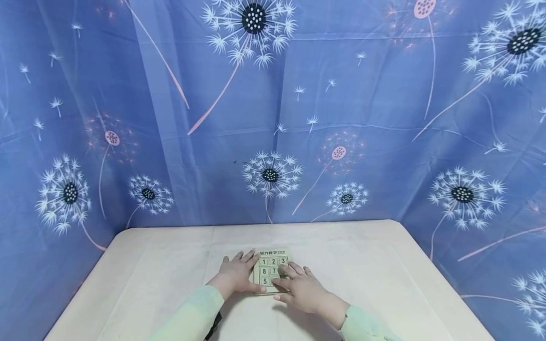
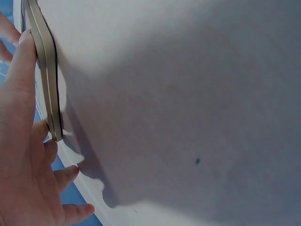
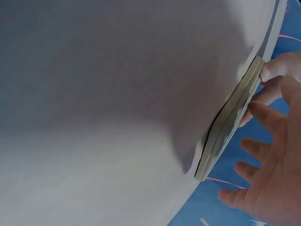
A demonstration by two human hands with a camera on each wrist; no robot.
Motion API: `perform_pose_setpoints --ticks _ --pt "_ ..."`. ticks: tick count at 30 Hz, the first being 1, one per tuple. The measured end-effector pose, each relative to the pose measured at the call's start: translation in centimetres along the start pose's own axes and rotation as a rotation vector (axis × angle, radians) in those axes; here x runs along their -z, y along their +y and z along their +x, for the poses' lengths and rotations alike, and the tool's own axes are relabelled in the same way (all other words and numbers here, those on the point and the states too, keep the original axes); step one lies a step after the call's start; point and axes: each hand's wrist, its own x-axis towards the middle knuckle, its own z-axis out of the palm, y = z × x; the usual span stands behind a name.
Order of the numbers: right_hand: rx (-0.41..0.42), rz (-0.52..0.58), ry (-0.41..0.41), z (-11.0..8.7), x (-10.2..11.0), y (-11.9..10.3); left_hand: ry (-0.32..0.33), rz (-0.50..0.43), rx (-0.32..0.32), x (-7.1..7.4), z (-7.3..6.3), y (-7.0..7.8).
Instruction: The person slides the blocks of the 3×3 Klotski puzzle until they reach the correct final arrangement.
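Observation:
A square wooden number slide puzzle (image 1: 273,253) lies on the table, with tiles 1, 2, 3, 8, 7 and 5 readable. My left hand (image 1: 236,274) holds it at the left side, thumb at the lower left corner and fingers by the upper left edge. Over the lower right tiles is my right hand (image 1: 304,291), fingers spread and fingertips on the tile area, hiding the numbers there. The left wrist view shows the left thumb along the puzzle's edge (image 2: 49,75). In the right wrist view, a finger of the right hand (image 3: 270,160) reaches the puzzle's face (image 3: 228,129).
The pale table (image 1: 170,265) has rounded far corners. A blue curtain (image 1: 222,189) with dandelion prints surrounds its back and sides. Something small and black (image 1: 214,327) shows beside the left sleeve (image 1: 192,312).

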Motion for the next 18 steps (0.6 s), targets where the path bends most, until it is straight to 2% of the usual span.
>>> perform_pose_setpoints --ticks 6,12,18 --pt "-0.006 0.018 0.008 -0.7 0.0 0.9 0.004 0.006 0.003 0.0 -0.1 0.0" --pt "-0.047 0.036 0.006 -1.8 0.4 2.0 0.000 0.006 0.008 0.0 0.0 0.1" --pt "-0.018 0.038 0.012 -1.3 0.9 1.1 -0.004 0.005 0.006 0.0 0.0 0.1"
